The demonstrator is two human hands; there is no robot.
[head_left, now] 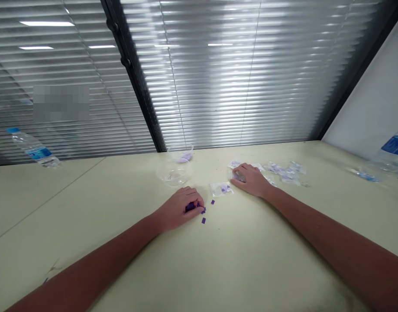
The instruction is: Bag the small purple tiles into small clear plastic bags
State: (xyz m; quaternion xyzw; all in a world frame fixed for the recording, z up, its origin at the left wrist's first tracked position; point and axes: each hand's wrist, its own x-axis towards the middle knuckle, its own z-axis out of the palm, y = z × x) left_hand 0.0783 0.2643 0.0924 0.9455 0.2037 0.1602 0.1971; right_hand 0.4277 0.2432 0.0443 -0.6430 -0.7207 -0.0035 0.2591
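Pale tabletop (270, 264) stretches toward window blinds. Left hand (177, 209) curls half shut over purple pieces (190, 207), with loose bits (203, 220) just beside it; a careless wrist could scatter them. Right hand (250, 180) rests on a clear packet (238, 175), grip unclear, near more packets (283, 173). Farther off stand two clear bowls (173, 174).

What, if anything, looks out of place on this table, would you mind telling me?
Several small purple pieces lie loose on the table, just past the left hand. They stand out because similar purple pieces nearby sit inside small clear bags.
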